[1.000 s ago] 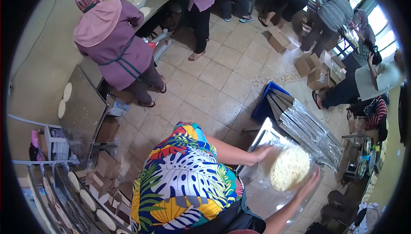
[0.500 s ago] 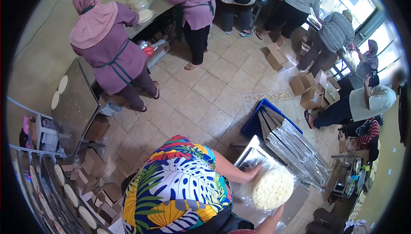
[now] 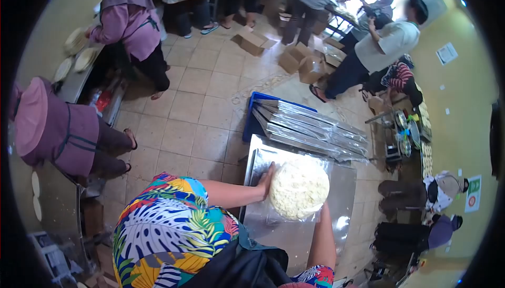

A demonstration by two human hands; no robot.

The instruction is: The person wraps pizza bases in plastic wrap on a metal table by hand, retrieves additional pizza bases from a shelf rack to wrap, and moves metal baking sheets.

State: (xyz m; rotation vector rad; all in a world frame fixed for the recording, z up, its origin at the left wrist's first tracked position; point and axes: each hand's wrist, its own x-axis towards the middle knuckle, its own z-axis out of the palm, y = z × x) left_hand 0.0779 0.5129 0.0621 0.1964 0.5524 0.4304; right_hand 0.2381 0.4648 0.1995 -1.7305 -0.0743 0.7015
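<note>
- Over the middle of a shiny silver metal tabletop (image 3: 336, 230): a large, round, pale-cream disc with a crumbly-looking surface (image 3: 299, 189). Cannot tell whether resting or lifted.
- Beneath the disc, peeking out at the near side: a clear plastic sheet (image 3: 294, 219).
- At the disc's left rim, touching: the bare left hand (image 3: 266, 182). Cannot tell how far the grip closes underneath.
- At the right, reaching up from the near side: the bare right forearm (image 3: 322, 238). Grip there hidden by the disc; cannot tell whether spread or pinching.
- Just beyond the tabletop, far side: long, flat, silvery plastic-wrapped packs (image 3: 318, 132) in a blue plastic crate (image 3: 249, 117).
- Step in hand, by judgement: steadying or positioning the disc from both sides. Seems to call for even, level support, with the plastic kept unfolded.
</note>
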